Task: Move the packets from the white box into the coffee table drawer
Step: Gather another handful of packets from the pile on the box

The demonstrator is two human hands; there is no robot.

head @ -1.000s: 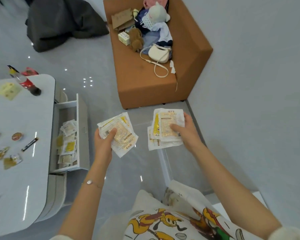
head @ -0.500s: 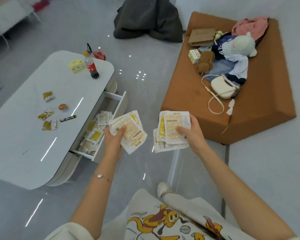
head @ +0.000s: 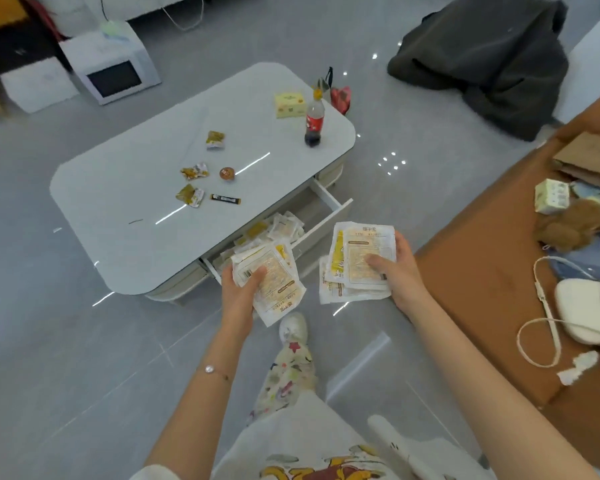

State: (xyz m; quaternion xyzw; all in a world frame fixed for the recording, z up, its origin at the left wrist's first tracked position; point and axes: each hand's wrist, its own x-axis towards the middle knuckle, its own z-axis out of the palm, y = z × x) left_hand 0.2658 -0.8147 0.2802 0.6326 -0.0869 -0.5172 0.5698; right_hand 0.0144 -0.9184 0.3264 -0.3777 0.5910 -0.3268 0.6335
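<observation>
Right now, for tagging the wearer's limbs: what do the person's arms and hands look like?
Bare forearms; no gloves on the left hand or right hand. A thin chain bracelet with a pale bead circles the left wrist. A white sleeve edge shows near the left elbow.

You have the white coffee table carrying: upright cola bottle, yellow box, three snack wrappers, round jelly cup, dark sachet stick.

drawer: rear under tabletop | packets: print unreadable | sofa: cut right
</observation>
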